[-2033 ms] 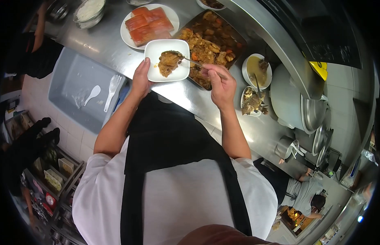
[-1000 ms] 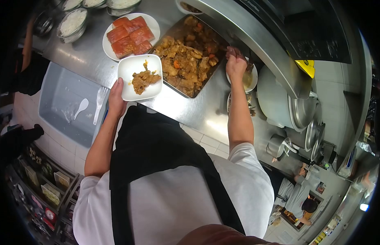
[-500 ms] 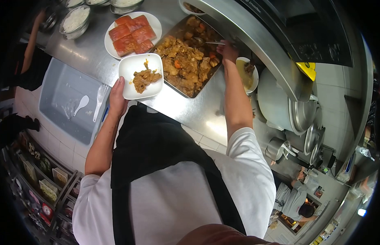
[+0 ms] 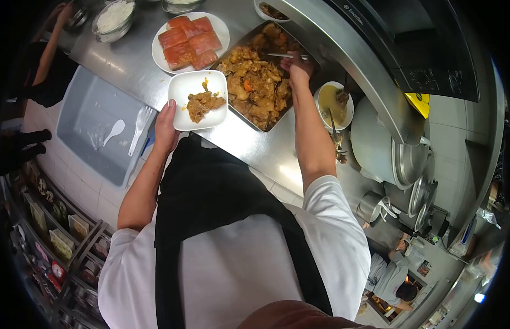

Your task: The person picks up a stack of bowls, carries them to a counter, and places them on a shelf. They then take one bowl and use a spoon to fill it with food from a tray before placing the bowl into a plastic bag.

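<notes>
- The left hand [image 4: 166,127] grips the near edge of a white square plate [image 4: 185,88], held level above the steel tabletop [image 4: 249,145]; a small heap of brown stew [image 4: 204,103] lies on it.
- The right hand [image 4: 296,64] is closed on a spoon [image 4: 281,55], reaching over a metal tray [image 4: 264,127] full of stewed meat and carrot pieces.
- Beyond the square plate sits a round plate of orange-red slabs [image 4: 188,41].
- Right of the tray stands a bowl of yellow broth [image 4: 327,98].
- A glass bowl of white rice [image 4: 114,16] stands at the far left of the tabletop.
- Below the tabletop edge, a grey tub [image 4: 85,109] holds a white spoon [image 4: 113,131].
</notes>
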`<state>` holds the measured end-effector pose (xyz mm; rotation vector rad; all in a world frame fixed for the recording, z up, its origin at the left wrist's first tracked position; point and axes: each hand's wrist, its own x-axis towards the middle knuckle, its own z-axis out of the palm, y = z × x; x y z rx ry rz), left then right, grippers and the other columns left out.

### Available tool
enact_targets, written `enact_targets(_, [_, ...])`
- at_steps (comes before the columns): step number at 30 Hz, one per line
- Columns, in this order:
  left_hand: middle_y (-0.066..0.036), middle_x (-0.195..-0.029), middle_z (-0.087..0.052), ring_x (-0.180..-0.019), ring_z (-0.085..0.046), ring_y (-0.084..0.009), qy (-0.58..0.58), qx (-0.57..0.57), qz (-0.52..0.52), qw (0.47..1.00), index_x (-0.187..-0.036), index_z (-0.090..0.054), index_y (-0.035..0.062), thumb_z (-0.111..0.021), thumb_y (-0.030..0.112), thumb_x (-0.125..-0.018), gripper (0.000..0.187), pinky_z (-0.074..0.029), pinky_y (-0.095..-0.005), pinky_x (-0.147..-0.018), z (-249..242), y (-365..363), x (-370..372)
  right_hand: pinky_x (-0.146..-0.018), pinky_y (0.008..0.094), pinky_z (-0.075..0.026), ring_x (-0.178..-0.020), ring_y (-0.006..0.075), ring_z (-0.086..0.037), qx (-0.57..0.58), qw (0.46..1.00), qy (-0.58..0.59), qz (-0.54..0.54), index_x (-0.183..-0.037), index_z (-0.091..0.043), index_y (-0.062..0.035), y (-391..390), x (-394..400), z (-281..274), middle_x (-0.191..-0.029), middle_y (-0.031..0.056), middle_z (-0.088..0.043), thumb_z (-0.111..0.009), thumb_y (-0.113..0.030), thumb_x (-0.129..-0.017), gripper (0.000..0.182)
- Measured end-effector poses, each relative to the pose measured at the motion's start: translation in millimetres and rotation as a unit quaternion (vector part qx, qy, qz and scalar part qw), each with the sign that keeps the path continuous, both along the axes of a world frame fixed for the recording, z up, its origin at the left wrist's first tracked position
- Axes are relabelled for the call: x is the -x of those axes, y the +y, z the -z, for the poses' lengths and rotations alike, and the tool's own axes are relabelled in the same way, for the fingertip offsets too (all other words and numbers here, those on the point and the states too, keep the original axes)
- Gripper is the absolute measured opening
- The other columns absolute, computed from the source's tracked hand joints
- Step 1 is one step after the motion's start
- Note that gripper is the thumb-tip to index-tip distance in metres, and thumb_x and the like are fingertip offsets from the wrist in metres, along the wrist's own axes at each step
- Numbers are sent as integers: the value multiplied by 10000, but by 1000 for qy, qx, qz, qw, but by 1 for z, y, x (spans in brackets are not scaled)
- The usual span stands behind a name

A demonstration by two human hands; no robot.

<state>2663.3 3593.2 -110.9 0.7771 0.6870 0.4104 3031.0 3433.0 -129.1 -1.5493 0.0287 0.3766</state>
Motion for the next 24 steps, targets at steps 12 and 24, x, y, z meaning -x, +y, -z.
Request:
enact_targets(12, [-112, -1200, -599, -1039, -623, -167, 0, -10, -4, 1000, -1329, -461, -29, -463, 321, -1026, 463, -505, -300, -895, 1, 3, -2, -631, 350, -578, -713, 258, -656, -87, 991, 99, 28, -1021, -639, 0, -39, -15, 16, -798, 147, -639, -584, -207, -930, 233])
enact_targets(24, [-113, -1147, -625, -1001, -647, -176, 20, -36, 39, 998, -1311, -476, -10, -441, 350, -1025, 461, -529, -333, -867, -2, 4, -44, -618, 322, -564, -673, 228, -645, -168, 984, 53, -1, -1024, -617, 36, -64, 37, -54, -767, 138, -635, -504, -199, -975, 266])
